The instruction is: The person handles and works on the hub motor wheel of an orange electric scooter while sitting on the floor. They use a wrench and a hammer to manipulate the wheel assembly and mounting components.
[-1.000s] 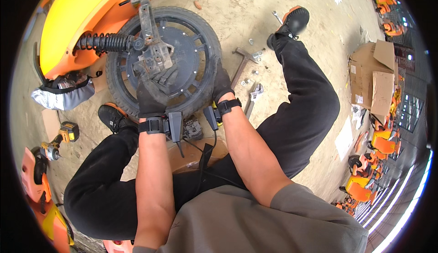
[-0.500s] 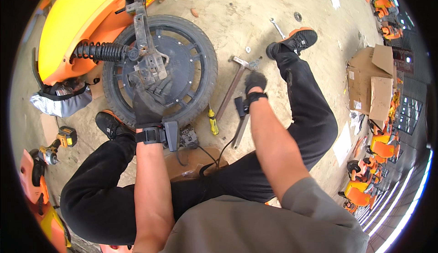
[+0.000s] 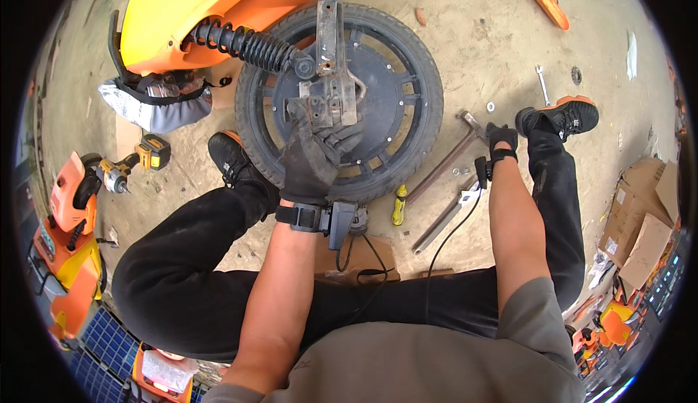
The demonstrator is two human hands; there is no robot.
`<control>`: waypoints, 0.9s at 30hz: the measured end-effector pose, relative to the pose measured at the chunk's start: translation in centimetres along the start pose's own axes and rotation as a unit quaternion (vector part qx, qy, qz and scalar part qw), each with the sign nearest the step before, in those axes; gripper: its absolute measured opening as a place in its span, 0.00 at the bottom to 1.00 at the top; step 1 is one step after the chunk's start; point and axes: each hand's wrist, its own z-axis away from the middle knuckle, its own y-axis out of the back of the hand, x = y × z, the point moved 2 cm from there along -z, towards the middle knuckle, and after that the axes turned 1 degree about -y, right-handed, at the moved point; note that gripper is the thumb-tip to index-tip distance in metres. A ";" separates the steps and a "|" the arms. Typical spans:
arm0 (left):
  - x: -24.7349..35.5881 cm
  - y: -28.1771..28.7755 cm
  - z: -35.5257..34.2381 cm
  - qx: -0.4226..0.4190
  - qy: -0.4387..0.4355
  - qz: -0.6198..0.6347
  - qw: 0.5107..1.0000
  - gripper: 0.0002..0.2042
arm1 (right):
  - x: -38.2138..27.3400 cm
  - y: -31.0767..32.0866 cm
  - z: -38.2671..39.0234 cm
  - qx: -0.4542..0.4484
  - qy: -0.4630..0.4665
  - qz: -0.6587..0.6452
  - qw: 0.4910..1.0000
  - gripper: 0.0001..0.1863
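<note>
My gloved left hand [image 3: 313, 148] has its fingers curled on a metal bracket [image 3: 327, 98] over the black scooter wheel [image 3: 378, 134], where a coil-spring shock [image 3: 247, 43] joins from the yellow-orange body [image 3: 160, 10]. My gloved right hand [image 3: 502, 134], fingers closed, is out beside the head of a hammer [image 3: 447, 163] on the floor; its contents are too small to make out. A yellow screwdriver [image 3: 399, 205] lies below the wheel, next to a long wrench [image 3: 443, 223]. Small washers or nuts [image 3: 491, 106] lie nearby.
A cordless drill [image 3: 123, 170] and silver-grey bag [image 3: 156, 105] lie left, near orange scooter parts [image 3: 69, 207]. A spanner [image 3: 542, 83] is beyond my right shoe [image 3: 563, 119]. Cardboard boxes [image 3: 632, 221] and scooters [image 3: 614, 323] sit right. An orange panel [image 3: 542, 0] is at the back.
My right hand has left the wheel's rim and moved right to beside the hammer head. My left hand stays at the bracket. The view has shifted, so the scene appears farther right.
</note>
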 end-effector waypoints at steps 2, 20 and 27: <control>-0.3 -0.2 -0.5 -0.013 0.000 0.004 1.000 0.33 | 1.3 -0.1 -2.9 -0.105 -0.002 0.055 0.993 0.26; -0.1 1.0 0.0 -0.028 -0.019 0.040 0.999 0.30 | -0.2 3.1 -0.1 0.009 0.299 0.331 0.895 0.11; -0.5 -0.2 -0.7 0.002 -0.003 0.088 0.996 0.31 | -6.1 13.9 10.9 0.111 0.465 0.051 0.877 0.17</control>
